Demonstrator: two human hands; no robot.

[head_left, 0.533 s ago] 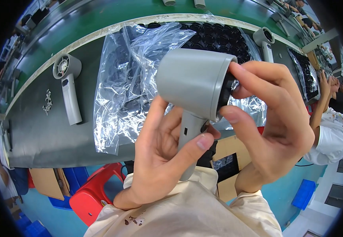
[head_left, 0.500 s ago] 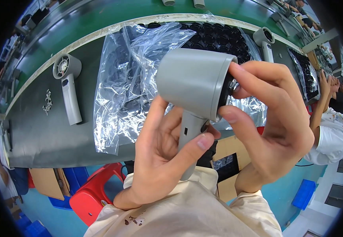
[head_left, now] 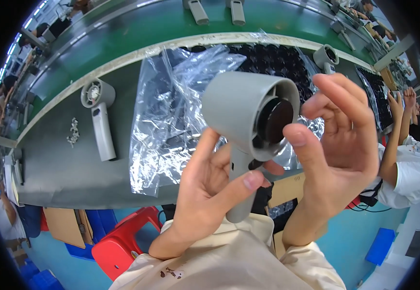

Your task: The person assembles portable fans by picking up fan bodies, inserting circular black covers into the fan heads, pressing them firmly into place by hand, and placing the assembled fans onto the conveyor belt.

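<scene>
My left hand (head_left: pixel 205 179) is closed around the handle of a grey handheld fan (head_left: pixel 229 104), held upright in front of my body. The fan's round head faces right, with a dark glossy disc (head_left: pixel 276 121) at the centre of its opening. Beside that opening is my right hand (head_left: pixel 340 130), open, thumb and fingers apart and curved, nothing visible between them. Its thumb tip is close to the rim; I cannot tell if it touches. Behind the fan lies a clear plastic bag (head_left: pixel 159 125) over a tray of black round parts (head_left: pixel 273 60).
Another grey fan (head_left: pixel 102 130) lies on the dark mat at left, near a little pile of small pale parts (head_left: pixel 73 133). A further fan (head_left: pixel 327 57) sits at back right. More fans rest on the green conveyor (head_left: pixel 147 43). A red stool (head_left: pixel 123 241) stands below; a co-worker (head_left: pixel 405 164) is at right.
My right fingers have come away from the fan's opening. The fan has turned so its opening and the dark disc show more toward me.
</scene>
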